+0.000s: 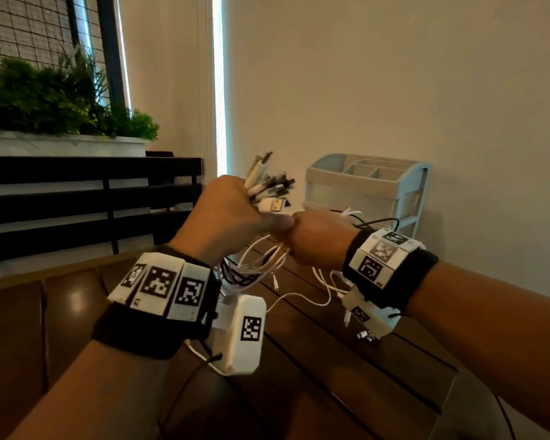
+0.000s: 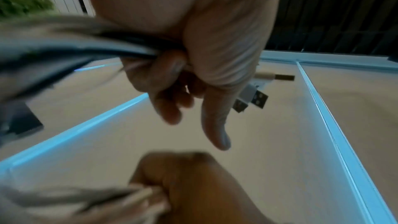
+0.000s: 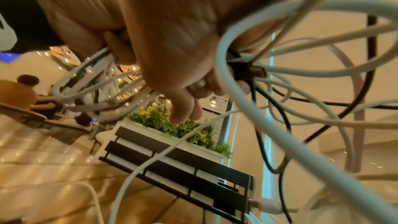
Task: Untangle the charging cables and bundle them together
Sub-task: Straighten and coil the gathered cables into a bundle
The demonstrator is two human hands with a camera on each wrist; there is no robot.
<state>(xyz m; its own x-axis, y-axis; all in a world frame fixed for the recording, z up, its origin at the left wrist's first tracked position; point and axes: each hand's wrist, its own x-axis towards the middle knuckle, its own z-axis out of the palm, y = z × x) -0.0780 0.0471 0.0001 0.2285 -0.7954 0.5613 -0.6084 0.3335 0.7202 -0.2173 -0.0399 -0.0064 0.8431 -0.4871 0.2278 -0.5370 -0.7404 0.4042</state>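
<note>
My left hand [image 1: 232,214] grips a bunch of white and black charging cables [image 1: 258,262] in a fist, with several USB plug ends [image 1: 267,182] sticking up out of it. In the left wrist view the left hand [image 2: 193,74] curls round the cords and plugs [image 2: 256,98] poke out past the fingers. Just to its right, my right hand [image 1: 318,239] holds the same bundle lower down, its fist touching the left thumb. Loose loops hang from both hands down to the wooden table [image 1: 346,360]. The right wrist view shows the right hand [image 3: 176,54] wrapped round several cords [image 3: 280,91].
A pale blue desk organiser [image 1: 369,185] stands at the table's back edge against the wall. A planter with green plants [image 1: 61,100] and a black slatted bench [image 1: 77,198] are at the left. Loose cable ends [image 1: 346,319] lie on the table under my right wrist.
</note>
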